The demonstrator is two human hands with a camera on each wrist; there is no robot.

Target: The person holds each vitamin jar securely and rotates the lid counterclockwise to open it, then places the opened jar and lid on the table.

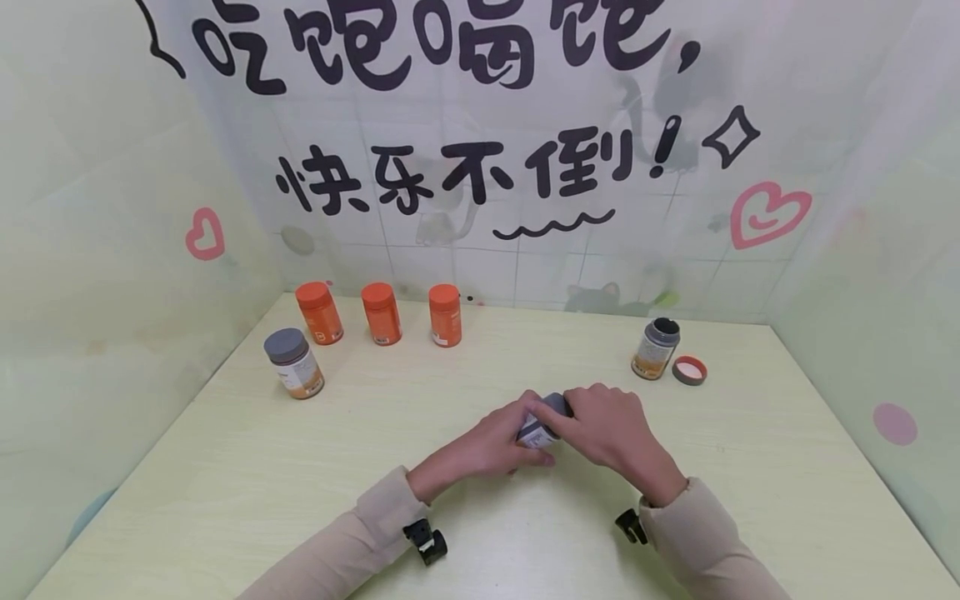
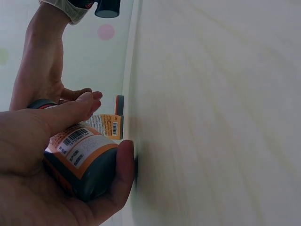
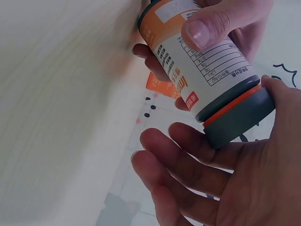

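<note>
My left hand [image 1: 495, 439] grips the body of a dark supplement jar [image 3: 214, 66] with a white and orange label, tilted above the table. Fingers and thumb of my right hand [image 1: 611, 425] hold its dark grey cap [image 3: 242, 120] at the rim. Between cap and jar neck an orange ring shows in the right wrist view. Beyond the hands, at the right, stands an open jar [image 1: 655, 354] of the same kind, its loose cap [image 1: 689, 370] lying beside it with the pale inside up.
Three orange jars with orange caps, a left one [image 1: 320, 314], a middle one [image 1: 382, 315] and a right one [image 1: 446, 317], stand in a row at the back left. In front of them is a capped grey-lidded jar [image 1: 295, 364]. Printed sheets wall the table [image 1: 300, 483] in.
</note>
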